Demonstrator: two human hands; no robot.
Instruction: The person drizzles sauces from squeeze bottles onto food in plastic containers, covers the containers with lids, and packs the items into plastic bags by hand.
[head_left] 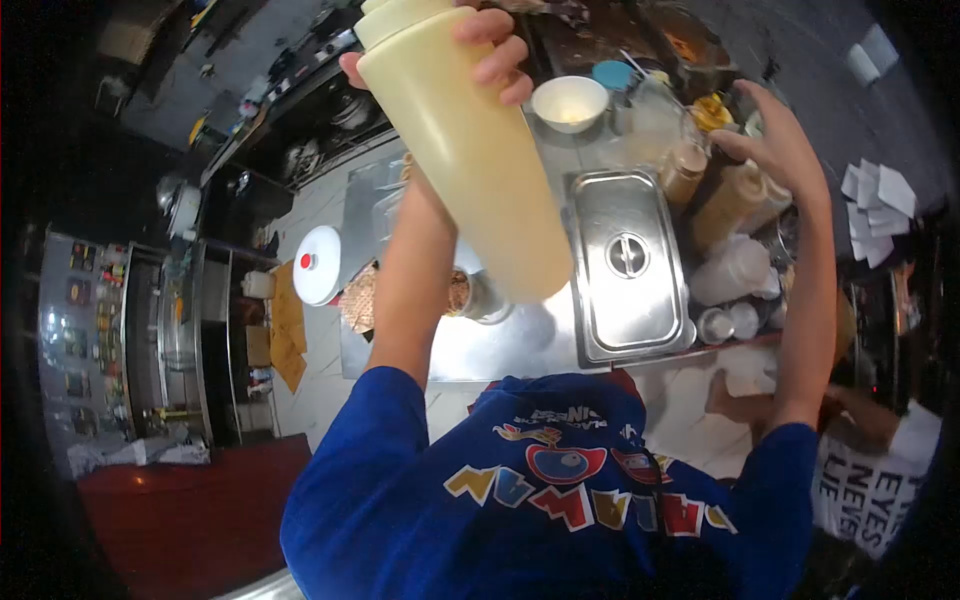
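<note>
Close to the camera, my left hand (495, 60) is wrapped round a large pale-yellow squeeze bottle (470, 160), held tilted over the steel counter. My right hand (770, 145) is raised at the right with its fingers apart, above several sauce bottles (730, 205) and next to a yellow item (710, 112). Between the two arms lies a steel pan lid (628, 260) with a round recessed handle. Behind the lid stands a white bowl (570, 104) with something pale inside. Below the bottle, a container (484, 300) is partly hidden.
A white round lid (317, 265) with a red knob is at the left. Clear cups (728, 322) stand right of the pan lid. White papers (880, 205) lie at the far right. Another person in a white printed shirt (870, 490) is at the lower right.
</note>
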